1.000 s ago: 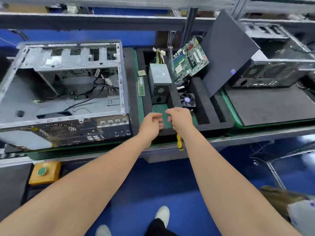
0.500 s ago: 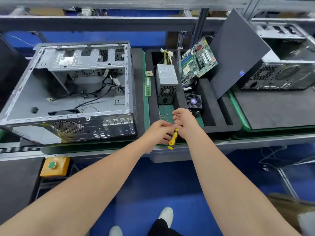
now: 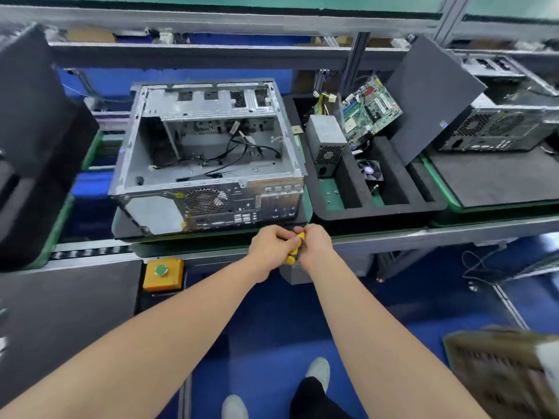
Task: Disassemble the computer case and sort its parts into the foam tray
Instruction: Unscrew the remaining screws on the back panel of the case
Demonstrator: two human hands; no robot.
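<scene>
**Both hands on the screwdriver, just in front of the open case and the part-filled tray**

The computer case point(image 3: 208, 158) lies open side up on the bench, with only loose black cables inside, and the foam tray point(image 3: 378, 214) sits right beside it. In the tray a dark panel point(image 3: 432, 98) leans out of the right-hand slots. The power supply point(image 3: 326, 143) stands in the left slot, and the circuit board point(image 3: 372, 110) is propped up behind it. The fan point(image 3: 369, 170) lies in the middle slot, and a few screws point(image 3: 332, 193) are scattered on the green floor of the near-left pocket. At the bench edge, the left hand point(image 3: 272, 246) has its fingers curled round the yellow screwdriver point(image 3: 292, 258), and the right hand point(image 3: 316, 244) pinches its top end.
</scene>
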